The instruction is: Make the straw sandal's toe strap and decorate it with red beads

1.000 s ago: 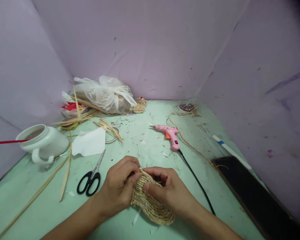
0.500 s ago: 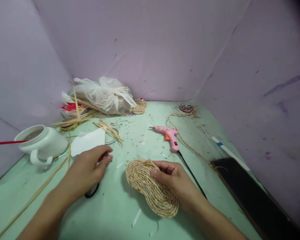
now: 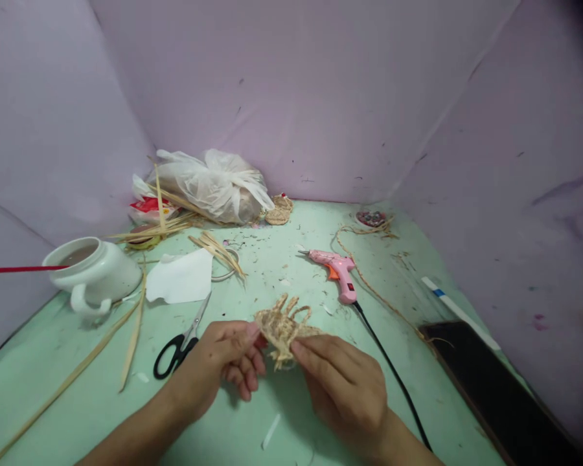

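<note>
Just above the table, a small slipper (image 3: pixel 284 327) of coiled, braided straw is tilted between my hands. Several braided loops stick up from its top and loose straw ends hang at its near edge. My left hand (image 3: pixel 233 356) pinches its left edge between thumb and fingers. On the right side, my right hand (image 3: pixel 347 378) grips it with thumb and fingertips, hiding part of it. Black-handled scissors (image 3: pixel 179 349) lie beside my left wrist. Beyond my right hand rests a pink glue gun (image 3: pixel 337 268), nozzle pointing left.
A white mug-like pot (image 3: pixel 94 275) with a red stick stands left. White paper (image 3: pixel 179 277), straw strips (image 3: pixel 218 252) and a tied plastic bag (image 3: pixel 218 184) lie behind. A braided cord (image 3: pixel 369 285), black phone-like slab (image 3: pixel 490 388) and bead dish (image 3: pixel 370 219) are right.
My left hand has moved right and taken hold of the slipper. The slipper has been turned from showing its flat coiled sole to showing its looped side. The scissors have come into fuller view.
</note>
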`<state>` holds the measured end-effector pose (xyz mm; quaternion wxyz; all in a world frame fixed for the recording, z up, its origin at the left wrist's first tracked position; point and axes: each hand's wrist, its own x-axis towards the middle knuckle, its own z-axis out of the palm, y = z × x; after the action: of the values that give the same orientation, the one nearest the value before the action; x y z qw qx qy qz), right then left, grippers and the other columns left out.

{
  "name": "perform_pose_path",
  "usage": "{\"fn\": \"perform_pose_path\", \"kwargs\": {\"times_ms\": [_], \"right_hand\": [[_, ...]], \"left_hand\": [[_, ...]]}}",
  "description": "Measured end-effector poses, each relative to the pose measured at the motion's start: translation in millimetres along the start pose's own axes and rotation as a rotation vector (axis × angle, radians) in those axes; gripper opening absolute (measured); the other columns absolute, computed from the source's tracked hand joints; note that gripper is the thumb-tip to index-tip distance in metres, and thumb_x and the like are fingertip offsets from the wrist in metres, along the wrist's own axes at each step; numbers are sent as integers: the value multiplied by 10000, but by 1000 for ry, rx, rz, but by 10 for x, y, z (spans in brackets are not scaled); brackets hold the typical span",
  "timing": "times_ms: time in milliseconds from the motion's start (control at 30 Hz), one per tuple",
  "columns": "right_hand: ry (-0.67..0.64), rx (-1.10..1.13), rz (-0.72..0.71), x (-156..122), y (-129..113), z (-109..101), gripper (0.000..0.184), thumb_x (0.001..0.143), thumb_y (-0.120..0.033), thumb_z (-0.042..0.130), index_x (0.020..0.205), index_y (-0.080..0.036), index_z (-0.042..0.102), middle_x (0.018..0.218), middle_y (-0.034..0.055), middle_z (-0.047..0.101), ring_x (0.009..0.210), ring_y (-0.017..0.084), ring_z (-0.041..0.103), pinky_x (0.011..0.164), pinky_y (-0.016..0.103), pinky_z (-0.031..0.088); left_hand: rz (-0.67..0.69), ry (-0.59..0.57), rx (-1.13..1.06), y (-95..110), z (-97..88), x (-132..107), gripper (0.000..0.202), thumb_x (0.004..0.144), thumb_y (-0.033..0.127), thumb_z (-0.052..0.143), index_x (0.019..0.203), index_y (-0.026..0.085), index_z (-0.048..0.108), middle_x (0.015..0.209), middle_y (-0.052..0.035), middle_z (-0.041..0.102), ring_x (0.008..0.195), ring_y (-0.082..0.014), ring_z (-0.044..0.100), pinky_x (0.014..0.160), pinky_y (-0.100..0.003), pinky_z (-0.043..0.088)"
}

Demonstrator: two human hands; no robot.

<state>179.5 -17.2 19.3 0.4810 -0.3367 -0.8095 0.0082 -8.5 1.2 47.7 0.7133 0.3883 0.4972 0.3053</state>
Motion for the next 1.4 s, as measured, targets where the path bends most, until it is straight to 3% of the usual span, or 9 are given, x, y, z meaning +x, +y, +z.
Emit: {"fn": "perform_pose_path", "kwargs": {"times_ms": [300,500,600,700,800,933,1133,1267,1400], "right_hand": [[-44,-74,-46,-36,-67,46,333,708,2,519,983,-149,631,811,83,729,746,173,674,678,281,560],[-71,-117,-106,9,-78,25,301,742,-42,515,984,-164,645,827,73,735,740,186,672,672,318,559],[-90,-137,-126,21,-83,42,303,743,-37,508,978,-163,652,852,68,737,752,193,668,717,354,555],[-90,-79,-53,-1,-68,77,320,747,-23,495,981,-176,652,856,64,731,762,190,658,724,358,552],[-59,34,127,-36,-39,97,329,751,-10,518,998,-189,643,863,73,711,751,168,647,646,294,551],[-3,63,191,-56,-24,100,338,741,1,553,1000,-197,641,869,80,703,742,161,645,630,281,544],[-25,26,175,-74,-57,129,351,737,1,555,1016,-196,634,883,87,704,746,168,647,627,282,553],[-26,31,185,-73,-86,148,333,739,0,548,1003,-185,633,889,89,701,760,166,647,648,284,558],[9,7,148,-69,-111,162,323,733,7,548,991,-166,633,877,88,702,745,162,647,631,274,558]], "left_hand": [[21,50,-74,-68,43,43,335,658,413,681,627,94,581,535,-11,559,412,-76,512,336,-145,378],[143,-14,17,-70,28,54,265,699,360,654,669,104,595,561,-11,562,499,-93,520,381,-150,391],[123,-23,-11,-87,14,83,234,694,337,648,675,108,603,561,-6,553,505,-95,523,377,-149,391],[70,-34,-63,-89,-4,120,198,652,299,651,675,107,611,562,-7,555,498,-104,539,360,-150,393],[32,-91,-54,-73,-2,132,213,614,278,642,738,105,633,611,-30,595,512,-121,559,346,-160,393],[91,-47,215,-88,61,74,236,676,326,593,795,125,625,533,-4,562,441,-113,505,352,-183,355],[613,279,1009,-188,200,-47,160,739,259,516,831,159,600,641,-38,610,514,-160,547,486,-269,420],[693,357,1193,-225,244,-41,145,748,243,479,778,148,584,691,-85,641,584,-215,611,520,-310,457],[766,417,1305,-266,234,-9,136,762,200,437,695,166,551,617,-60,618,534,-223,608,473,-313,437]]}}
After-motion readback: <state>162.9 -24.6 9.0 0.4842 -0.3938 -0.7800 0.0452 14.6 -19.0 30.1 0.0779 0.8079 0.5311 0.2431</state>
